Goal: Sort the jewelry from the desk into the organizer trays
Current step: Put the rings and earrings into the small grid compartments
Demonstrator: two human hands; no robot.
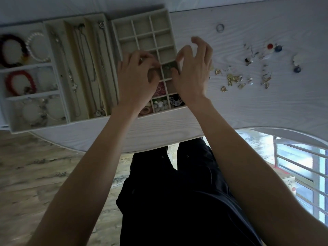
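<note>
My left hand [136, 77] and my right hand [193, 68] meet over the cream gridded tray [167, 16]. The thumb and forefinger of my right hand pinch a small dark greenish piece [171, 66] above a middle compartment, while its other fingers spread upward. My left hand's fingers are curled with their tips at the same compartment; what they hold is hidden. The nearest compartments hold pink, white and dark blue pieces [160, 103]. Loose gold and silver earrings [234, 79] lie scattered on the white desk [266, 107] to the right.
A long-slot tray with silver necklaces [85, 55] sits left of the gridded tray. Beyond it, a tray holds red, dark and pearl bracelets [19, 82]. A silver ring [220, 28] and red and blue studs [274, 47] lie farther right. The desk's curved front edge is near my legs.
</note>
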